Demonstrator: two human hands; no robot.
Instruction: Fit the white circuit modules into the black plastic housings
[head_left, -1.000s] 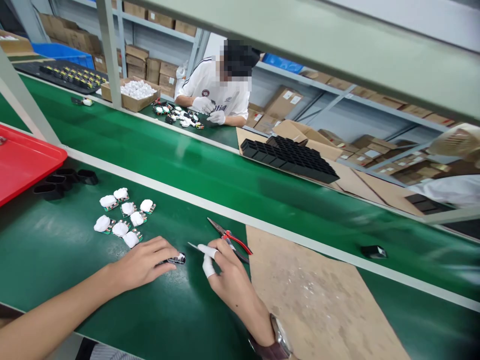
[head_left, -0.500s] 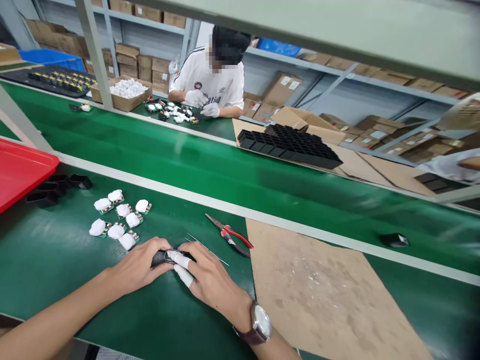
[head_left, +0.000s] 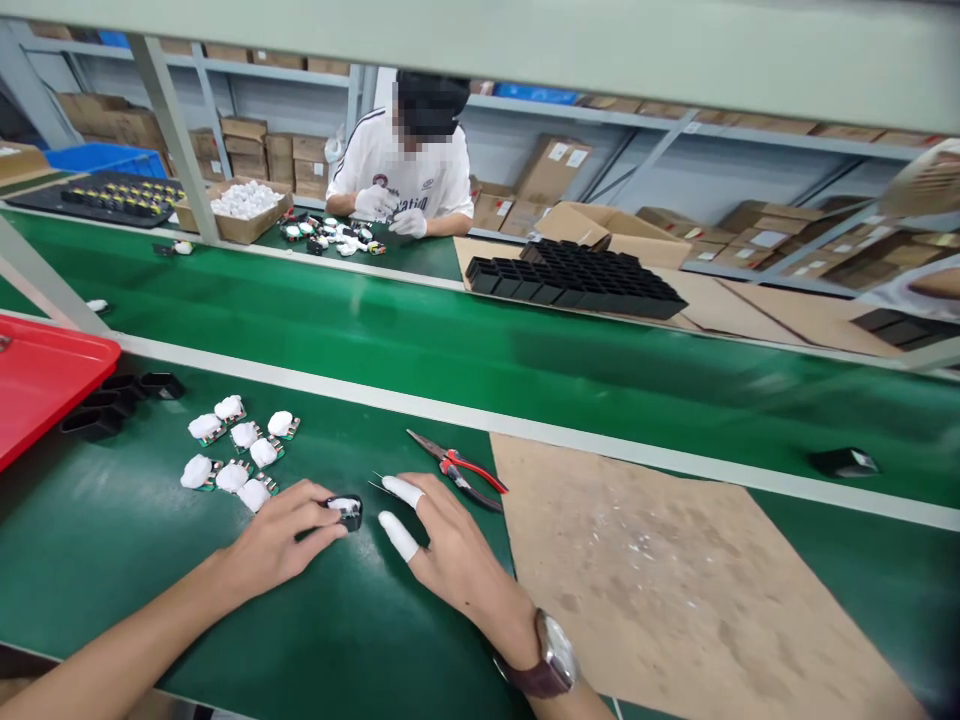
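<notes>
My left hand (head_left: 289, 530) grips a small black plastic housing (head_left: 351, 518) just above the green bench, with white material showing in its open end. To its right, apart from the housing, is my right hand (head_left: 439, 540); thumb and forefinger are spread, wear white finger cots and hold nothing. Thin metal rods (head_left: 376, 480) lie partly hidden behind its forefinger. Long-nose pliers (head_left: 454, 468) with red and black handles rest just beyond. Several small circuit boards topped with white blobs (head_left: 244, 435) are grouped beyond my left hand.
A red tray (head_left: 52, 375) and several empty black housings (head_left: 161, 385) are at left. Brown cardboard (head_left: 637, 580) covers the bench at right. Across the green conveyor belt (head_left: 390, 330), which carries a black housing (head_left: 844, 462), a gloved co-worker (head_left: 405, 170) handles parts beside stacked black housings (head_left: 570, 280).
My right hand has drawn away from the housing to the right and its fingers have spread. My left hand keeps hold of the housing. The belt's black housing has moved right.
</notes>
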